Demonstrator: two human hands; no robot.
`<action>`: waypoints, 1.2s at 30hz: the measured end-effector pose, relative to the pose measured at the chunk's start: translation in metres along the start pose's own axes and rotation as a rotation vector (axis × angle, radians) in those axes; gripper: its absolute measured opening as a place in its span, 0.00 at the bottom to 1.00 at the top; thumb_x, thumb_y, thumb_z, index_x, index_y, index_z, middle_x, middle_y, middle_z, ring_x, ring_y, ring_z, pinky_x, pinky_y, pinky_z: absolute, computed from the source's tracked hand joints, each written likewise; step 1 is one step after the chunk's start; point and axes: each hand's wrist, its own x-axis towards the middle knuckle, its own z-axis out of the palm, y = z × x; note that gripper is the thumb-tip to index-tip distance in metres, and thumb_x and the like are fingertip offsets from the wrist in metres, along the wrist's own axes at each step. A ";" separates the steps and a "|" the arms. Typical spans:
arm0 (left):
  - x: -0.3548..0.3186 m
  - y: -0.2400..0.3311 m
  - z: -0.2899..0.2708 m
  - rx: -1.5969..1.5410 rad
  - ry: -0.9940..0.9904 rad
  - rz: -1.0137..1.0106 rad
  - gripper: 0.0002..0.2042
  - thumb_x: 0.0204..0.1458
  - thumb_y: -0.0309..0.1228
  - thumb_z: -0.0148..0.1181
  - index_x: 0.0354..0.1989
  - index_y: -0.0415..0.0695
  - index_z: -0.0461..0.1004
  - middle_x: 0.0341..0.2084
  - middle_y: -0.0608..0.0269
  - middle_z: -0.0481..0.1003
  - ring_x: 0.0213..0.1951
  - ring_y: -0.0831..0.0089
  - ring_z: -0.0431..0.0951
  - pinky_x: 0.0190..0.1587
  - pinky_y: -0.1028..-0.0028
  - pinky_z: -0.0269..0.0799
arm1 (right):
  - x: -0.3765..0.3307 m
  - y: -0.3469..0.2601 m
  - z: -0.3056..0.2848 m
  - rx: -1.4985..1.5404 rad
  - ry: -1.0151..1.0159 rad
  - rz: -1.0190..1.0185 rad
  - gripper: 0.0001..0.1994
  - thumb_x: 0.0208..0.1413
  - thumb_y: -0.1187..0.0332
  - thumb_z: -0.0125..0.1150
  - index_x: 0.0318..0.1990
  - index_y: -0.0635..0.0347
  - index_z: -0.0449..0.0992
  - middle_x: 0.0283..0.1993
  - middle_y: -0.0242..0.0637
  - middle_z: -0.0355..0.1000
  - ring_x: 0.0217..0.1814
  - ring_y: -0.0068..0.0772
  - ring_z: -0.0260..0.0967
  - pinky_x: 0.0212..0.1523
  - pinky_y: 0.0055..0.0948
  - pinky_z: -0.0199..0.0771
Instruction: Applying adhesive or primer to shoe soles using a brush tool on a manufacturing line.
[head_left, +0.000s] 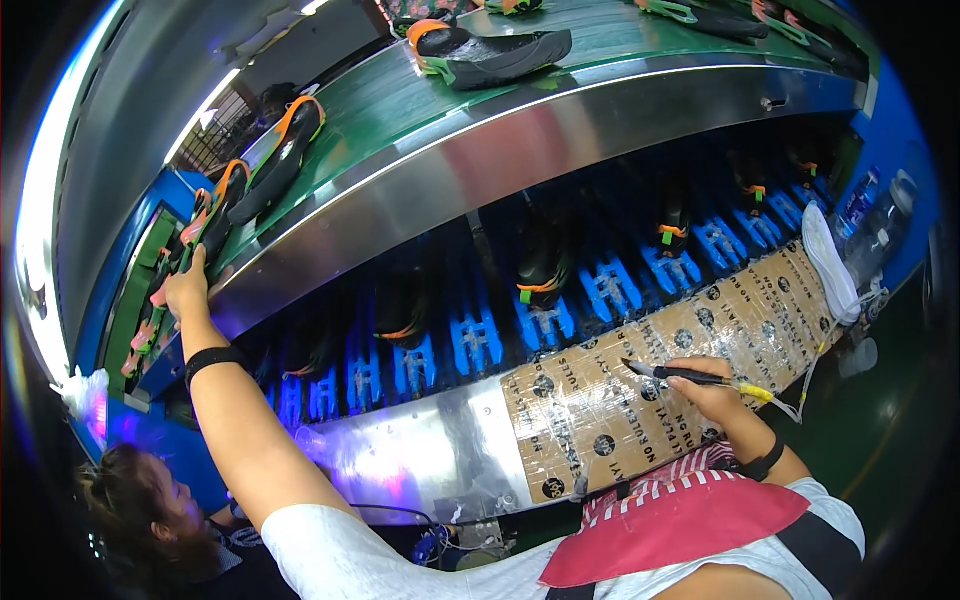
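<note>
Closed around a slim black pen-like tool (690, 376), my right hand (712, 392) grips it near the middle of the shaft, fingers curled tight and the dark tip pointing to my left; a yellow section at the tool's back end runs into a pale cord (800, 400) that trails off to my right. That hand rests on the cardboard sheet (640, 400) taped under clear film over the steel ledge (420, 455) in front of me. From the same head view, my left hand (187, 288) is stretched far up and to my left, a black band on its wrist, fingers laid against the black shoe with orange trim (205, 225) at the near end of the green conveyor belt (400, 95); the fingers look partly curled on the shoe's edge (whether they truly clasp it or only touch it, I cannot tell). More black-and-orange shoes ride the belt, one just beyond my hand (285, 150) and another further along at the top (490, 55). Below the belt's steel rim, further shoes sit on blue racks (610, 290) in shadow. A white sole (828, 262) lies at the far right end of the cardboard. Another person's head (135, 510) shows at lower left, beside my left arm.
</note>
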 end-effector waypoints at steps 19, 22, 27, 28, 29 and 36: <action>0.003 0.031 -0.019 0.166 -0.059 0.089 0.45 0.34 0.68 0.50 0.42 0.30 0.71 0.45 0.41 0.70 0.51 0.54 0.68 0.53 0.65 0.60 | 0.006 -0.005 -0.005 0.040 0.079 0.048 0.11 0.44 0.70 0.63 0.36 0.64 0.77 0.30 0.40 0.75 0.30 0.24 0.71 0.33 0.23 0.69; 0.004 0.034 -0.025 0.229 -0.081 0.109 0.45 0.33 0.69 0.50 0.41 0.30 0.72 0.43 0.41 0.71 0.48 0.52 0.70 0.51 0.62 0.62 | -0.001 -0.005 -0.014 0.033 0.135 0.032 0.12 0.44 0.69 0.63 0.37 0.63 0.77 0.30 0.40 0.74 0.30 0.25 0.70 0.34 0.23 0.69; -0.007 0.031 -0.033 -0.051 -0.065 -0.095 0.45 0.37 0.70 0.44 0.37 0.29 0.73 0.37 0.46 0.74 0.37 0.54 0.75 0.33 0.65 0.73 | -0.020 0.003 -0.036 0.057 0.241 0.055 0.12 0.44 0.70 0.63 0.37 0.64 0.77 0.30 0.39 0.75 0.30 0.23 0.69 0.32 0.22 0.68; -0.017 0.040 -0.035 -0.177 -0.051 -0.148 0.45 0.38 0.70 0.43 0.37 0.29 0.73 0.36 0.47 0.74 0.35 0.56 0.75 0.28 0.67 0.72 | -0.025 0.004 -0.042 0.082 0.281 0.069 0.11 0.44 0.71 0.62 0.37 0.64 0.77 0.30 0.38 0.75 0.30 0.22 0.69 0.32 0.21 0.68; -0.026 0.040 -0.041 -0.298 -0.028 -0.209 0.45 0.39 0.70 0.42 0.38 0.29 0.73 0.36 0.49 0.74 0.32 0.57 0.75 0.23 0.69 0.72 | -0.029 0.007 -0.047 0.112 0.308 0.078 0.11 0.44 0.72 0.62 0.37 0.64 0.77 0.29 0.37 0.75 0.29 0.20 0.69 0.31 0.20 0.67; 0.000 -0.012 -0.008 -0.469 0.147 -0.082 0.33 0.49 0.59 0.37 0.44 0.38 0.71 0.37 0.51 0.75 0.35 0.56 0.76 0.33 0.63 0.73 | -0.039 0.020 -0.083 0.347 0.421 0.236 0.11 0.46 0.71 0.62 0.39 0.62 0.77 0.26 0.32 0.73 0.24 0.15 0.65 0.25 0.15 0.64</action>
